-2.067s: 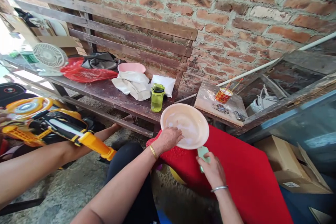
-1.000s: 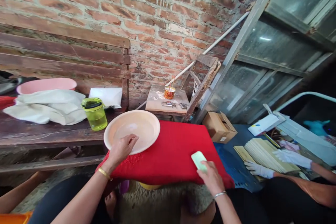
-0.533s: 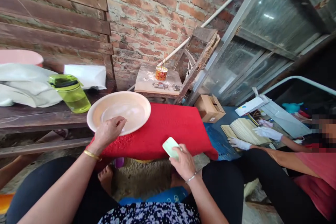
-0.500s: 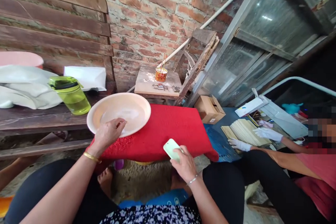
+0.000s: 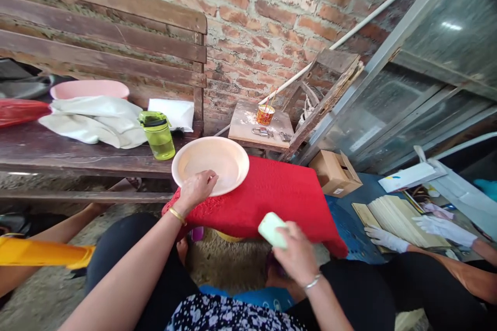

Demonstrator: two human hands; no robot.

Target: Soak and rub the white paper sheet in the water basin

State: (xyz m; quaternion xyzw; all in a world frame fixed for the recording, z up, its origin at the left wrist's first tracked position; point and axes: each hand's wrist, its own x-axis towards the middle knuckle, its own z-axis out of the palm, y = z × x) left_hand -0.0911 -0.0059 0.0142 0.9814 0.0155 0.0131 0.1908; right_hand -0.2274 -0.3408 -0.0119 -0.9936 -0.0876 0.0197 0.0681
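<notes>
In the head view, a round, cream-coloured basin (image 5: pixel 246 164) with a wide rim stands on the tabletop (image 5: pixel 283 194), which is covered with red cloth, at the end nearest a dark brown wooden seat (image 5: pixel 66 158) with a slatted back. The left hand (image 5: pixel 196 187), wearing a gold-coloured bangle (image 5: pixel 177 216), reaches over the basin's near rim; its fingers are bent and close to one another, but I cannot tell whether the tips meet or pinch anything. The right hand (image 5: pixel 297 252), with a silver-coloured bracelet (image 5: pixel 312 281), has its fingers clamped on a flat, pale green object (image 5: pixel 271 228) with rounded corners, seen against the near edge of the red cloth; hand and object are blurred. On the dark seat, a translucent lime-green bottle (image 5: pixel 161 140) stands near the basin, with a white packet (image 5: pixel 176 112) behind it and crumpled white cloth (image 5: pixel 97 120) to its left. At the far right, a co-worker's white-gloved hands (image 5: pixel 386 239) rest by a stack of cream-coloured sheets (image 5: pixel 399 217).
</notes>
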